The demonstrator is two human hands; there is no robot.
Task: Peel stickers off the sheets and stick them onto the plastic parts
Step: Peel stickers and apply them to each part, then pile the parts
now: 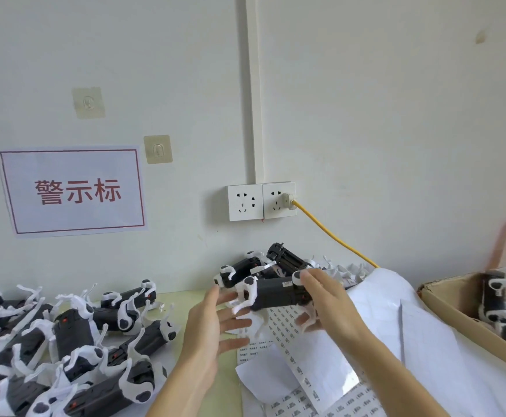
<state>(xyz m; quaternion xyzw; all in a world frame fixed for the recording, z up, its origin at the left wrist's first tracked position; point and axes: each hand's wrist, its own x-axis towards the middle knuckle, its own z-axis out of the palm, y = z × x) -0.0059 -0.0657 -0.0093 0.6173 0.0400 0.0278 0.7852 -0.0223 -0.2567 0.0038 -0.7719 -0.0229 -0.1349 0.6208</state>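
The right hand [325, 299] grips a black-and-white plastic part [271, 293] at its right end, holding it above the sticker sheets [300, 365] on the tabletop [185, 299], while the left hand [212, 329], fingers spread, hovers just beside the part's left end.

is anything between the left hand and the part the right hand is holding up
Nothing visible. The left hand is open just left of the black plastic part gripped by the right hand, with only open air between them.
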